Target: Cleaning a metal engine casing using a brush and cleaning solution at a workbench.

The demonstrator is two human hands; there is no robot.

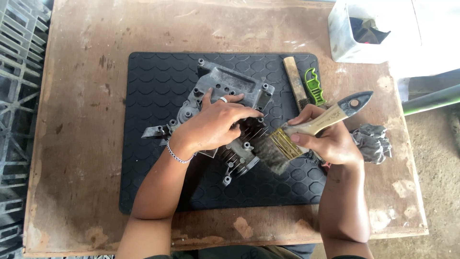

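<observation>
A grey cast-metal engine part (225, 88) with bolt holes and fins lies on a black rubber mat (153, 120). My left hand (215, 124), wearing a ring and a bead bracelet, presses down flat on top of the part and holds it. My right hand (323, 139) grips a wide paintbrush (306, 132) by its pale wooden handle. The brush's dark bristles touch the finned right side of the part.
The mat sits on a worn wooden table (81, 144). A wire brush with a wooden handle (294, 81) and a green plastic tool (314, 86) lie at the mat's right. A grey rag (373, 141) lies beside my right hand. A white box (357, 31) stands at the far right.
</observation>
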